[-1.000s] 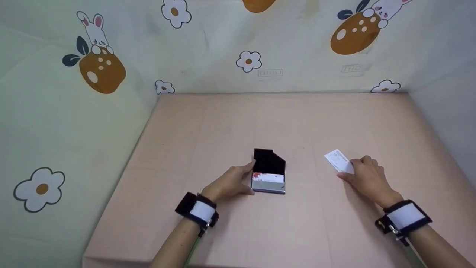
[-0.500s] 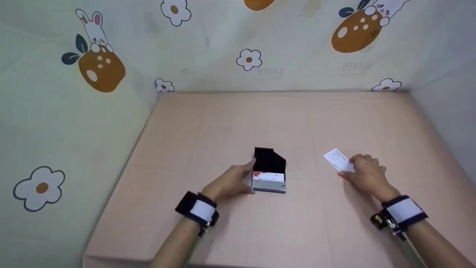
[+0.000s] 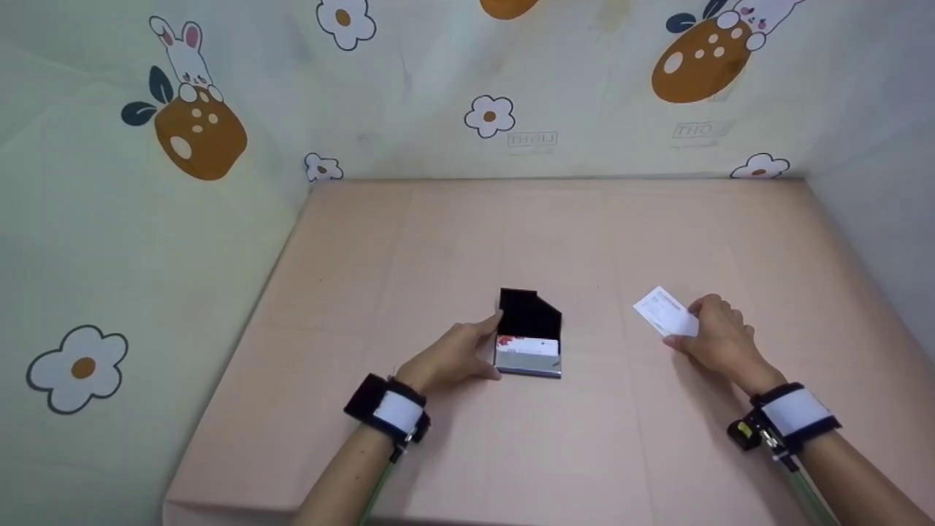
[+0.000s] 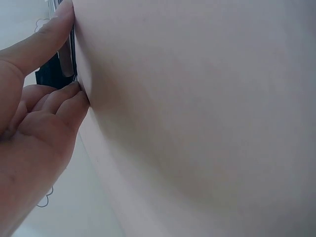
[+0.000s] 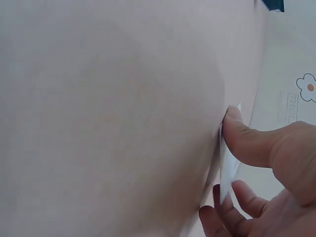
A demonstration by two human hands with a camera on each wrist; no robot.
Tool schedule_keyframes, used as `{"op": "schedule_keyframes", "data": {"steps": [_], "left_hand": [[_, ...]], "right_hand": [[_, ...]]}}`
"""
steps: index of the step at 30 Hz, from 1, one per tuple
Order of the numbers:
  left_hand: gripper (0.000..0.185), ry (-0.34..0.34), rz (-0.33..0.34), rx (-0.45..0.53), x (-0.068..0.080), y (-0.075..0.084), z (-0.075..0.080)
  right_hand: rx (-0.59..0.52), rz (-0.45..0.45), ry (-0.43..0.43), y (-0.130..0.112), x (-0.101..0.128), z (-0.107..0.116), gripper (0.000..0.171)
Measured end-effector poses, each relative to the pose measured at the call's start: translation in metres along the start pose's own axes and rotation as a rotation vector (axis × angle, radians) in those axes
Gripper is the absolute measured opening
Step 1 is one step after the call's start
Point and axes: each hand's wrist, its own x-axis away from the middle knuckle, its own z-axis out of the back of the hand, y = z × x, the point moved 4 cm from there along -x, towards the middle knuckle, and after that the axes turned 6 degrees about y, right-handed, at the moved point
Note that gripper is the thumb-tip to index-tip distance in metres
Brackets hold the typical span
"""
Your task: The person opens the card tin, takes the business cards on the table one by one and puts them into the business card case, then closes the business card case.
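A business card case (image 3: 527, 364) lies with its lid flipped back, showing a black inside. Its front pocket is shiny silver, and a white card with a red print (image 3: 526, 345) sticks out of it. My left hand (image 3: 453, 358) holds the case at its left side, thumb at the near corner and fingers by the lid. In the left wrist view the case's dark lid (image 4: 49, 74) shows between thumb and fingers. To the right, my right hand (image 3: 719, 340) pinches a white business card (image 3: 665, 312) by its edges. The right wrist view shows this card (image 5: 228, 170) edge-on, close to the table.
A pinkish cloth covers the table (image 3: 438, 241). Behind it and at the left stand pale walls (image 3: 409, 109) printed with rabbits, fruit and flowers. The table's front edge (image 3: 219, 508) runs along the bottom of the head view. Both wrists wear camera straps (image 3: 796, 416).
My right hand has shifted slightly forward with the business card, its wrist a little to the left. My left hand and the card case have stayed in place.
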Motion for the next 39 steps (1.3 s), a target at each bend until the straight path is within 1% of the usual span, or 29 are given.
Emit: {"op": "schedule_keyframes", "data": {"steps": [7, 10, 12, 14, 20, 22, 24, 29, 35, 39], "left_hand": [[0.095, 0.005, 0.001, 0.011, -0.001, -0.001, 0.000], [0.095, 0.005, 0.000, 0.021, -0.001, -0.002, -0.001], [0.095, 0.006, -0.002, 0.025, -0.001, -0.002, -0.001], [0.095, 0.005, -0.004, 0.020, -0.002, -0.002, -0.001], [0.096, 0.001, -0.015, 0.012, -0.002, -0.002, -0.001], [0.096, -0.001, -0.022, 0.016, -0.002, -0.002, 0.000], [0.096, -0.002, -0.027, 0.019, -0.002, -0.002, 0.000], [0.096, 0.003, -0.021, 0.017, -0.002, -0.001, 0.000], [0.096, 0.008, -0.006, 0.019, -0.001, -0.001, -0.001], [0.096, 0.009, -0.013, 0.016, -0.001, -0.001, -0.001]], "right_hand": [[-0.062, -0.015, -0.072, -0.003, 0.003, -0.001, 0.067], [-0.069, -0.019, -0.076, -0.006, 0.005, -0.001, 0.066], [-0.051, -0.007, -0.057, -0.009, 0.006, -0.001, 0.064], [-0.012, 0.024, -0.023, -0.012, 0.008, -0.002, 0.060], [0.115, 0.217, 0.145, -0.023, 0.016, -0.002, 0.041], [0.135, 0.261, 0.187, -0.025, 0.018, -0.001, 0.036], [0.146, 0.288, 0.210, -0.026, 0.019, -0.001, 0.034], [0.151, 0.311, 0.228, -0.026, 0.021, -0.002, 0.031], [0.132, 0.313, 0.229, -0.026, 0.023, -0.001, 0.031], [0.123, 0.327, 0.236, -0.027, 0.025, 0.000, 0.030]]}}
